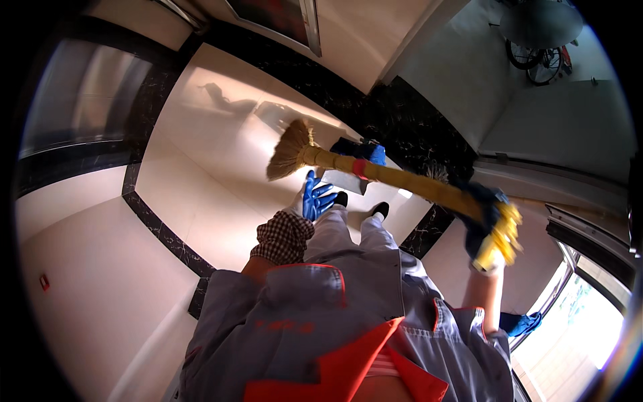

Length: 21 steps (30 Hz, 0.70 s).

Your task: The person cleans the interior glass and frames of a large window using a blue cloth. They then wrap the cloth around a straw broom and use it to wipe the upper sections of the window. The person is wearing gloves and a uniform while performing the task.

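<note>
My left hand (316,197), in a blue coated glove with a checked sleeve cover at the wrist, is held with fingers apart and nothing in it. My right hand (485,226), in a dark blue glove and blurred, grips the yellow-wrapped handle of a straw broom (402,177). Something yellow, too blurred to name, shows at that hand. The broom slants across the view, raised, its flared bristles (291,151) just beyond my left hand. Behind the handle, partly hidden, are a flat metal sheet, perhaps a dustpan (344,182), and a dark and bright-blue bundle (372,152).
Pale glossy tiles (201,151) have a black marble border (301,65). A mirror-like metal panel (83,95) stands at left. An opening at upper right shows a bicycle (545,63). A bright doorway (577,311) lies lower right, with a blue cloth (522,324) near it.
</note>
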{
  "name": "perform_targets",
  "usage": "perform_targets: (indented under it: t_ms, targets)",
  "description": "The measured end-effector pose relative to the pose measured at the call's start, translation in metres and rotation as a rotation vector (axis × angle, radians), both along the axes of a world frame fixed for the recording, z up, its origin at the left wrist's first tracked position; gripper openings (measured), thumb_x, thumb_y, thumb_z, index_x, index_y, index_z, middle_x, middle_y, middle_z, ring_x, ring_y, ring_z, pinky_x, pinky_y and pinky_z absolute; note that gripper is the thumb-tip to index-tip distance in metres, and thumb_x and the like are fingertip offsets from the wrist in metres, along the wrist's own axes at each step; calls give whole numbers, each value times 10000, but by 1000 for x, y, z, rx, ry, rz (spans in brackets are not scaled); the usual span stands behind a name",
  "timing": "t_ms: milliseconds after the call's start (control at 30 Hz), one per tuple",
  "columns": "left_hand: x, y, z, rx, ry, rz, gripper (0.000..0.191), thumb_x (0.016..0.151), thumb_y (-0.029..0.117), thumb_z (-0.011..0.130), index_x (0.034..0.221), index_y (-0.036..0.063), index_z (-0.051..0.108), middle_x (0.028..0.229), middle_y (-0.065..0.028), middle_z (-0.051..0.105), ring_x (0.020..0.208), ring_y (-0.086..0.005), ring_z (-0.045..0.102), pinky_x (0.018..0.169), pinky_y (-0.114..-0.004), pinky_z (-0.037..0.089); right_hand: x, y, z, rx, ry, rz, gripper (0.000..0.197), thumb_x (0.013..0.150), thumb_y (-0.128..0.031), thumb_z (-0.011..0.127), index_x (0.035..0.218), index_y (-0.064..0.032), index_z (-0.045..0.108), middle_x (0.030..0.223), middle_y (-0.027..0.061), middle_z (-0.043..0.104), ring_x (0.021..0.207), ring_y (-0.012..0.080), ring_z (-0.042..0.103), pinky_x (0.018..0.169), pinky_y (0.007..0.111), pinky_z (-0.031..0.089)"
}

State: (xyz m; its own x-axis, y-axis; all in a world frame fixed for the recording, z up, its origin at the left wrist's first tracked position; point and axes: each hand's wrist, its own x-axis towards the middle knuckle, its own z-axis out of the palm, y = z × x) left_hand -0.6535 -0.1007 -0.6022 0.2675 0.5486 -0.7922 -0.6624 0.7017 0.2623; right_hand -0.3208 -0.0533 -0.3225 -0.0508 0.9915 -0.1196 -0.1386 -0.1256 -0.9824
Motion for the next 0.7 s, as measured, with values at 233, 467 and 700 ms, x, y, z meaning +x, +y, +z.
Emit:
perform_targets:
  t_ms: [233,467,700]
  targets:
    - [-11,88,41,358,-491,576,587,839,443,556,1209,-11,515,1162,-181,574,1100,-338,530,976,-512,407,75,-96,-6,-116,456,-373,385,914,-338,570,1179,-60,563,1217,168,578,1190,384,520,960,536,460]
    - [-28,74,29,513,-103,635,539,833,362,589,1248,25,516,1239,-159,557,1157,-323,512,1032,-488,361,95,-110,-116,-993,-175,-2,389,911,-336,597,1190,-66,565,905,62,647,802,180,616,737,317,518]
    - [3,58,73,304,-65,489,596,906,499,510,1265,25,472,1195,-142,568,1122,-277,538,1031,-448,379,42,22,-224,-658,-404,59,304,881,-296,649,1126,-118,625,800,-39,604,638,54,504,560,219,429]
